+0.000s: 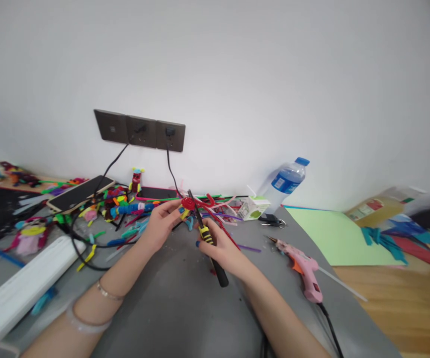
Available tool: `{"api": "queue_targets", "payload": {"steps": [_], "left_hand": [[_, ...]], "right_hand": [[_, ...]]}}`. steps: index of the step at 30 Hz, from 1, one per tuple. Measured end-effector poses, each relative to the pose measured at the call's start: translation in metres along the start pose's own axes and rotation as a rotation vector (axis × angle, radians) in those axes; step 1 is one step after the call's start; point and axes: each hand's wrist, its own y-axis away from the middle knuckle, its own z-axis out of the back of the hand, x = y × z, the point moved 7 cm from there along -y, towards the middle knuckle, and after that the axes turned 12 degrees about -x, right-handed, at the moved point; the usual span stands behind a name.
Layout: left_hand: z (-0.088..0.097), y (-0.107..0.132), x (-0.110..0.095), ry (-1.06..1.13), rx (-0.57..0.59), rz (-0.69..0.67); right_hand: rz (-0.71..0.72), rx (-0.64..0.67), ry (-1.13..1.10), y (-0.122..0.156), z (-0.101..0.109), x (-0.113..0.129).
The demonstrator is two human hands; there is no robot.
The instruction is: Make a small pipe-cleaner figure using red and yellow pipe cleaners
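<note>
My left hand (159,224) pinches a small red and yellow fuzzy craft piece (188,203), which looks made of pipe cleaner. Close beside it, my right hand (222,247) is closed round a slim black tool with a yellow ribbed grip (206,234). Its dark narrow end points up next to the red part; whether they touch, I cannot tell. Red pipe cleaners (227,234) lie just behind my right hand. A pink glue gun (304,271) rests on the grey table (170,308) to the right, its cord running toward me.
A white power strip (24,283) lies at left with cables near a phone (80,194) and pipe-cleaner figures (32,236). Toward the wall stand a small box (254,208) and a water bottle (289,179); keys (272,220) lie nearby. Green paper (334,233) covers the right side.
</note>
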Motion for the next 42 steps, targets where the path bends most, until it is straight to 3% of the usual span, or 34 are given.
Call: {"api": "queue_targets", "payload": {"steps": [11, 21, 24, 28, 31, 33, 38, 42], "left_hand": [[-0.004, 0.001, -0.002, -0.012, 0.042, -0.026], [0.000, -0.002, -0.002, -0.055, 0.051, -0.091], [0.002, -0.004, -0.002, -0.100, 0.051, -0.145], [0.003, -0.006, -0.002, -0.177, 0.061, -0.196], [0.002, -0.006, -0.003, -0.244, 0.078, -0.242], [0.001, -0.005, -0.002, -0.272, 0.097, -0.255], [-0.005, -0.001, 0.007, -0.243, 0.162, -0.216], [-0.013, 0.005, 0.011, -0.215, 0.253, -0.180]], "right_hand": [[-0.076, -0.057, -0.111, -0.003, 0.001, -0.002], [-0.177, -0.167, -0.241, -0.013, 0.024, -0.010], [-0.126, -0.270, -0.074, -0.014, 0.042, -0.007], [0.001, -0.413, 0.456, -0.012, 0.063, 0.000], [-0.033, -0.388, 0.817, -0.013, 0.066, -0.010], [-0.050, -0.345, 0.944, -0.014, 0.063, -0.018], [0.028, -0.408, 0.987, -0.019, 0.065, -0.026], [0.242, -0.538, 0.631, -0.020, 0.077, -0.006]]}}
